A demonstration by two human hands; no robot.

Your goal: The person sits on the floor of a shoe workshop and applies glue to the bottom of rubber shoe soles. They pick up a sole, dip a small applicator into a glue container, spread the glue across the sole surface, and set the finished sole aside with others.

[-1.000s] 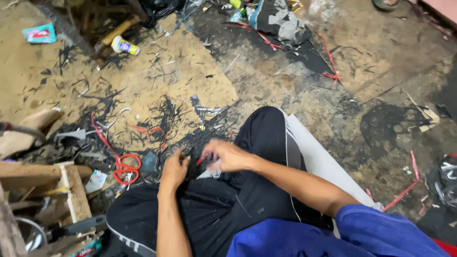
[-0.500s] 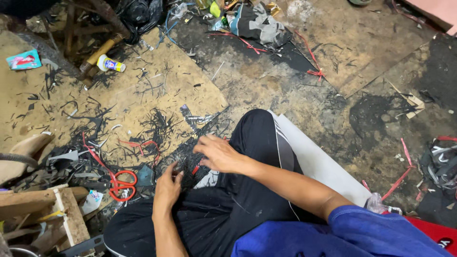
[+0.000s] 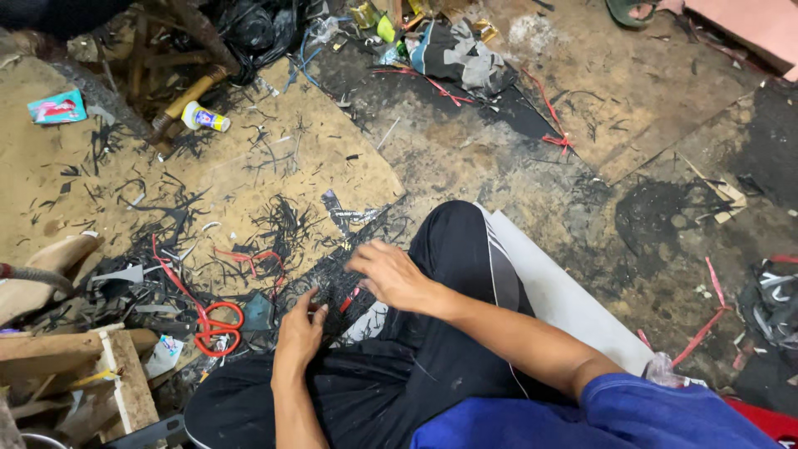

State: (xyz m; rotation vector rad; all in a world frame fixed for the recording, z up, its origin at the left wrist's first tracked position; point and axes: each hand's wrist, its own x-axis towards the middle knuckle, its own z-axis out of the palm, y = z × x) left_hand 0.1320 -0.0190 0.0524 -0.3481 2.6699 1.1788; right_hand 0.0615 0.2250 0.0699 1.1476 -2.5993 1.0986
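I sit on the floor in black trousers with one knee raised. My left hand rests on a dark flat piece lying between my legs, fingers curled on its edge. My right hand hovers just above the same piece, fingers spread and blurred by motion; I cannot see anything in it. Scissors with red handles lie on the floor a short way left of my left hand.
Black and red offcut strips litter the plywood board. A grey-white sheet lies under my right leg. Wood blocks sit at lower left, a small tube and a cloth heap farther off.
The view has tilted, so the floor scene sits lower in frame. My right hand has lifted off the dark piece and moved slightly right; my left hand stays on it.
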